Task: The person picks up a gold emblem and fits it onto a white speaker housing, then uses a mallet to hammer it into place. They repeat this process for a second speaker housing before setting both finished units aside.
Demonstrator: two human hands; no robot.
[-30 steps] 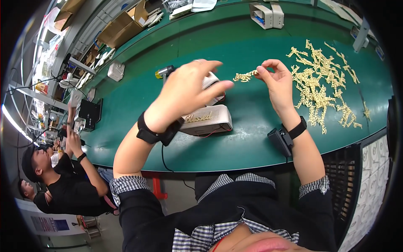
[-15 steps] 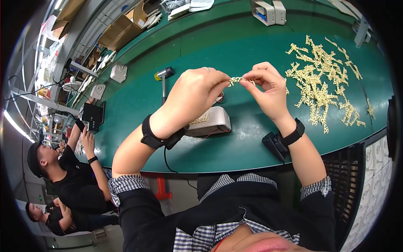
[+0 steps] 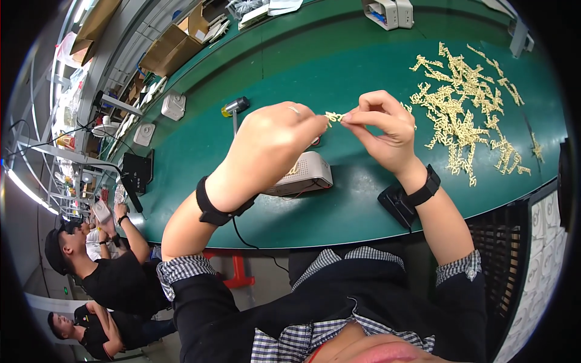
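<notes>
Above the bench, a small cream-coloured piece of joined script lettering (image 3: 333, 117) spans the gap between my two hands. My right hand (image 3: 387, 130) pinches its right end between thumb and fingertips. Its left end meets the closed fingers of my left hand (image 3: 271, 138), whose back hides most of the grip. Below them stands a white casing (image 3: 311, 171) with a perforated face, partly covered by my left hand and wrist. Similar cream lettering sits on that face, mostly hidden. To the right, many loose lettering pieces (image 3: 463, 115) lie in a spread pile.
A mallet (image 3: 236, 107) with a black and yellow head lies beyond my left hand on the green bench (image 3: 290, 72). More white casings (image 3: 388, 15) stand at the far edge. A black device (image 3: 396, 207) sits by my right wrist. Co-workers (image 3: 118, 272) are at the left.
My left hand has turned slightly and shifted, and the lettering has moved a little left with my right fingertips. At the left, a co-worker's hands have moved, now with a white casing.
</notes>
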